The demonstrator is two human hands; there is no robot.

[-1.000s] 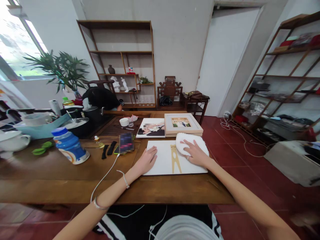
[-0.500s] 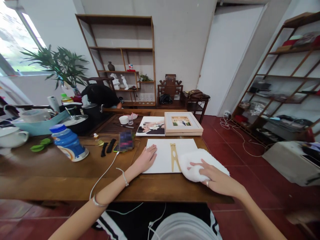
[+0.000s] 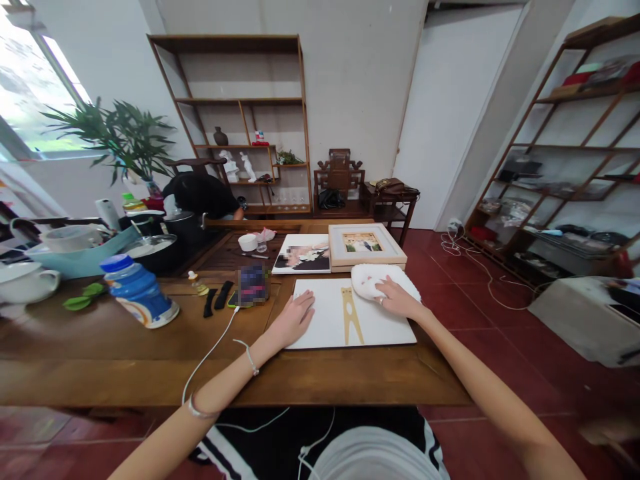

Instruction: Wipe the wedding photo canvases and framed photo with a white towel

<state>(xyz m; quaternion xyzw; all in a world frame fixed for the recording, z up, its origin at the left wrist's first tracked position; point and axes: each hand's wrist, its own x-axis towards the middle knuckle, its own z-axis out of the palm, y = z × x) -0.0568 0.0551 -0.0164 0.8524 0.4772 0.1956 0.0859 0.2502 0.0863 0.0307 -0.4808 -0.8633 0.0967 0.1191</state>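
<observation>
A flat white board (image 3: 325,327) lies on the wooden table. My left hand (image 3: 296,319) rests flat on its left edge, fingers stretched out. On the far right part of the board, my right hand (image 3: 397,298) grips a fluffy white cloth (image 3: 359,275) that covers that corner. Some fingers of this hand are hidden by the cloth. Between my hands is a tan, long-legged cat-shaped figure (image 3: 347,310) with an oval opening; I cannot tell whether it is a loose piece or a picture on the board.
Behind the board are a framed picture (image 3: 395,250) and a photo panel (image 3: 303,265). To the left stand a blue-labelled bottle (image 3: 140,292), a small dropper bottle (image 3: 199,285), two black strips and a phone (image 3: 253,285) on a white cable (image 3: 200,359). Another person (image 3: 197,193) leans down across the table.
My right hand has moved away from me and to the left with the fluffy cloth, uncovering the board's near right corner. My left hand has stayed in place.
</observation>
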